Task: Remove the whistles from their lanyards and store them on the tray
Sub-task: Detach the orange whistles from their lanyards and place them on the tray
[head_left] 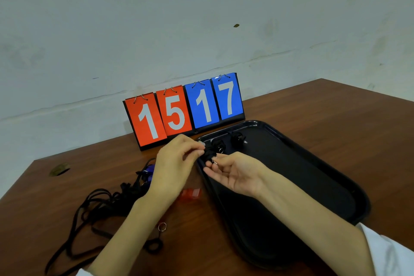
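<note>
A black tray [318, 177] lies on the right of the brown table. Two black whistles [238, 137] [220, 145] sit at its far end. Over the tray's left rim both hands work on a third black whistle [208, 153]. My left hand [177, 163] pinches it from the left with fingertips. Palm up, my right hand [235, 172] holds it from below, with its small metal ring [214, 162] at the fingers. A red whistle [190, 195] and a blue whistle [149, 171] lie on the table left of the tray, beside a tangle of black lanyards [98, 210].
A flip scoreboard [183, 110] reading 15 and 17 stands at the table's back edge, just behind the tray. A loose metal ring [162, 226] lies near my left forearm. A wall runs close behind the table.
</note>
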Tool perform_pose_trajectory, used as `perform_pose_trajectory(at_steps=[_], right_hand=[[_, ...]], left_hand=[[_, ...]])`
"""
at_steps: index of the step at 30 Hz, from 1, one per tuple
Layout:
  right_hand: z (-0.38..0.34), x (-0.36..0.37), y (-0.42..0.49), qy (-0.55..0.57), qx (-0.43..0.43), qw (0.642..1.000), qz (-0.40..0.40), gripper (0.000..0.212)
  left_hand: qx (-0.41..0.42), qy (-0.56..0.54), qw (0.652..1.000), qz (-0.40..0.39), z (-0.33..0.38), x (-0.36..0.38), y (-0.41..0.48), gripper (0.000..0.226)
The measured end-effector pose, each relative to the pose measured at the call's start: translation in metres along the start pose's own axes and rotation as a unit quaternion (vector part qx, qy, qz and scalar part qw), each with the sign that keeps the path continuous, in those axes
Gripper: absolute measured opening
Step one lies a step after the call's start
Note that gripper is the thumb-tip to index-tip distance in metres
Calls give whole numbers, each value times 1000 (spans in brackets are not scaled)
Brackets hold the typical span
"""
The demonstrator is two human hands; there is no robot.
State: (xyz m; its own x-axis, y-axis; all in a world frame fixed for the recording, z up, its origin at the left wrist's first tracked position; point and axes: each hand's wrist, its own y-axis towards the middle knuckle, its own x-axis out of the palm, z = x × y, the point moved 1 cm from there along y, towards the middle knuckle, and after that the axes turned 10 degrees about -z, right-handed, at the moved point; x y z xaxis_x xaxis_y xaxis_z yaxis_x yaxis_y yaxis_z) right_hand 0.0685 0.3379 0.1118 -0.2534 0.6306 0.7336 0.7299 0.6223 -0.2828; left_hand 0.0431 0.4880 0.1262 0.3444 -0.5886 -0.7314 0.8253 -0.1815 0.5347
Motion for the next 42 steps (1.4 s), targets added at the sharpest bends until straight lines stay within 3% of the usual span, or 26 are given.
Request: perform_pose_trajectory(at_steps=[2,10,13,16,20,22,24,25,29,34,38,40,42], right_hand=[[2,1,-1,5,-8,1000,10,19],[8,-2,1,-15,-17,999,32,24],[6,-4,2,-9,-5,1000,24,22],[1,-5,-1,7,20,1000,4,15],[-1,-5,0,-3,-2,1000,0,15],[-2,-5,0,-2,-22,1000,0,18],[-4,-5,1,-26,-46,999,-1,25],[-5,-5,1,-49,-58,997,-1,28],[-2,-5,1,-131,-65,989,7,22],[0,-8,4,-173,-62,983,25,24],[-1,-4,3,-145,-71,987,-11,22],[-3,-2,2,-101,-78,991,-36,23],[-6,-2,0,-41,-72,996,-43,25]], left_hand=[[41,83,996,-14,-2,6,-2,14],[74,221,970,-67,5,12,-2,4],[-22,45,997,-62,6,11,-4,8],[-141,-186,969,-81,-1,1,0,13],[-174,-225,958,-19,-1,3,0,14],[-208,-300,931,-12,-2,8,0,27],[-235,-428,871,-42,0,8,1,37],[-235,-447,862,-47,0,7,2,38],[-213,-364,907,-12,2,5,1,25],[-200,-362,911,4,1,6,0,24],[-221,-418,881,-18,-2,-2,2,30],[-231,-466,854,-27,-3,-7,3,41],[-226,-477,849,-19,-2,-7,3,47]])
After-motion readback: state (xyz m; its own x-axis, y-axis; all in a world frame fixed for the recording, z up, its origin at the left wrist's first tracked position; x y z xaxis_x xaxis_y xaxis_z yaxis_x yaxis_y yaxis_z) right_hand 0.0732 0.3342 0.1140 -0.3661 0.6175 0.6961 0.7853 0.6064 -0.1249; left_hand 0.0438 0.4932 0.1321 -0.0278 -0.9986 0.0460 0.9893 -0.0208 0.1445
